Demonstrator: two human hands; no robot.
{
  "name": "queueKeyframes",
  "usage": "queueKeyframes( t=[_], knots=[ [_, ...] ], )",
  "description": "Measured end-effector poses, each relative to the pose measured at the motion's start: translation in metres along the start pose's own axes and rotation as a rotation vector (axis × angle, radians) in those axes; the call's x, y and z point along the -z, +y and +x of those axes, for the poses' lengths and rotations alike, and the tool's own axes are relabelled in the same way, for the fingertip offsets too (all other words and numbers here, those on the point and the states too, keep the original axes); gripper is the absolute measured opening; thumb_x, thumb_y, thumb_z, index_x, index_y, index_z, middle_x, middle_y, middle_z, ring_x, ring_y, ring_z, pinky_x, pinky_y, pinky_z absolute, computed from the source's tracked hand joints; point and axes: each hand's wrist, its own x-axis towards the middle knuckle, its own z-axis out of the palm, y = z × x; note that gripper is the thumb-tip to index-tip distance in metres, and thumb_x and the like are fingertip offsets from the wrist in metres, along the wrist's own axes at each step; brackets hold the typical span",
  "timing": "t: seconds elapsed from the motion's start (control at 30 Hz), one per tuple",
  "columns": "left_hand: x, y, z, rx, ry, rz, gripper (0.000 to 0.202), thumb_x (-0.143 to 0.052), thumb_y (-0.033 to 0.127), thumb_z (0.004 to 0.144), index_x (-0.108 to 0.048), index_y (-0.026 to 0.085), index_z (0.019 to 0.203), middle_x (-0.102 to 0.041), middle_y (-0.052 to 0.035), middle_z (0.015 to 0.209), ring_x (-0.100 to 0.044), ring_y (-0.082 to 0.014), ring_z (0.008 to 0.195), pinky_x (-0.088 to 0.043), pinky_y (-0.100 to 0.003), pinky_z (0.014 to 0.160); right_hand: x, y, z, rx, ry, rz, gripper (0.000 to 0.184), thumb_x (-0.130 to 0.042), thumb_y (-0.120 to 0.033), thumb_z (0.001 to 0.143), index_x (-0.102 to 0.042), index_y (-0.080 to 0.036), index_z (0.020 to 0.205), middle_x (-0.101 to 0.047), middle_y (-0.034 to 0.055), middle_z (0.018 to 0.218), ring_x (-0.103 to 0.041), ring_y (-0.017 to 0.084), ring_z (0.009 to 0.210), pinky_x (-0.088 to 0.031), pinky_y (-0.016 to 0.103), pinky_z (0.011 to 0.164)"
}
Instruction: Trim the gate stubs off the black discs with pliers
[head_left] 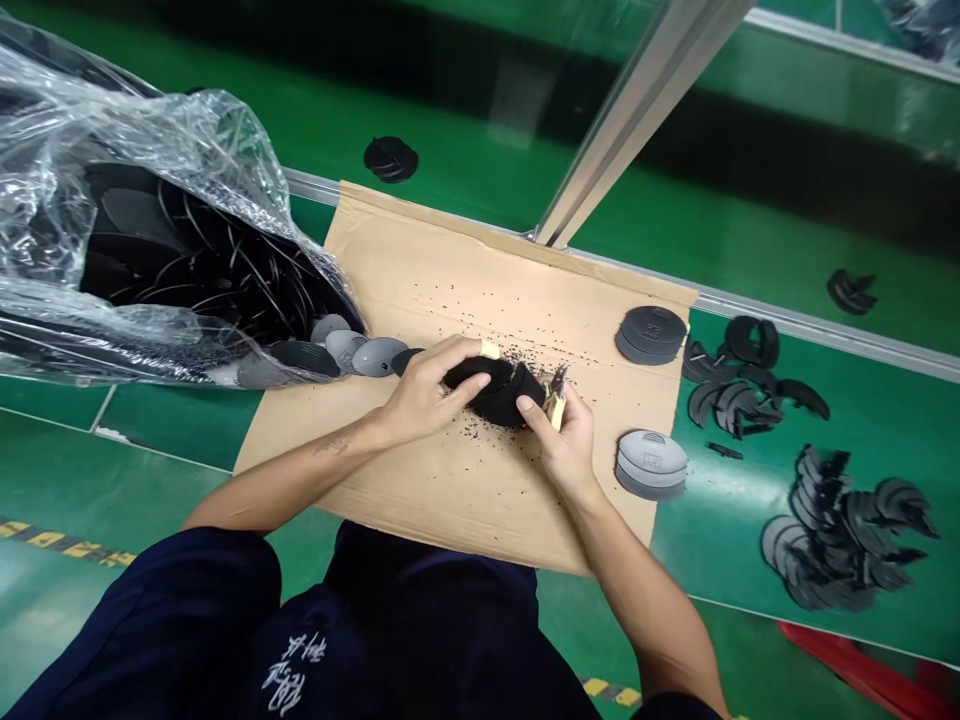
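My left hand (424, 395) is closed on a black oval plastic piece (480, 374) over the cardboard. A yellow wrap (490, 349) covers one of its fingertips. Small yellow-handled side cutters (556, 402) are held in my right hand (571, 450), jaws pointing away from me. The right thumb also presses on a second black curved piece (526, 388), which sits against the oval one. My fingers hide part of both pieces, so I cannot tell whether they are joined. Tiny black scraps (536, 345) lie scattered around the hands.
Cardboard (420, 490) covers part of the green table. At left, a clear plastic bag (225, 130) spills grey and black ovals. Two oval stacks, one black (651, 335) and one grey (651, 463), stand at right. Beyond are piles of black curved pieces (847, 530). A metal post (637, 130) rises behind.
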Motion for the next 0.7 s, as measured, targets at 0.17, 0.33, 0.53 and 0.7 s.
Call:
queueKeyframes(
  t=[0.17,0.33,0.53,0.7],
  knots=[
    [-0.001,-0.002,0.000,0.058,-0.036,-0.150,0.022,-0.067,0.028,0.098,-0.066,0.018,0.117,-0.072,-0.0058,0.109,-0.068,-0.0157,0.101,-0.055,-0.029,0.091,0.001,0.000,0.000,0.038,0.009,-0.013,0.041,-0.077,-0.058,0.085,-0.066,-0.022,0.100,-0.070,0.0035,0.094,-0.064,0.020,0.086,-0.055,0.035,0.083],
    [-0.003,-0.001,-0.001,0.125,-0.007,-0.201,0.025,-0.072,0.025,0.093,-0.060,0.020,0.114,-0.068,0.0010,0.091,-0.066,-0.0121,0.084,-0.054,-0.023,0.077,0.000,-0.001,-0.001,0.045,0.001,-0.043,0.040,-0.077,-0.058,0.084,-0.065,-0.021,0.095,-0.067,0.0024,0.087,-0.061,0.019,0.080,-0.054,0.034,0.076],
    [0.008,0.002,0.005,0.062,-0.101,-0.127,0.008,-0.062,0.024,0.098,-0.065,0.020,0.104,-0.063,-0.0023,0.097,-0.062,-0.0137,0.092,-0.053,-0.028,0.084,0.004,0.001,0.000,0.041,0.058,-0.069,0.039,-0.076,-0.057,0.084,-0.065,-0.022,0.097,-0.064,0.0015,0.087,-0.058,0.019,0.079,-0.052,0.034,0.078],
    [0.006,-0.003,0.005,0.157,0.009,-0.255,0.031,-0.070,0.023,0.090,-0.054,0.021,0.116,-0.068,-0.0014,0.099,-0.068,-0.0134,0.090,-0.057,-0.025,0.078,0.006,0.003,0.000,0.029,0.085,-0.069,0.040,-0.077,-0.056,0.083,-0.066,-0.022,0.100,-0.066,0.0027,0.093,-0.060,0.020,0.086,-0.052,0.036,0.085]
  ],
)
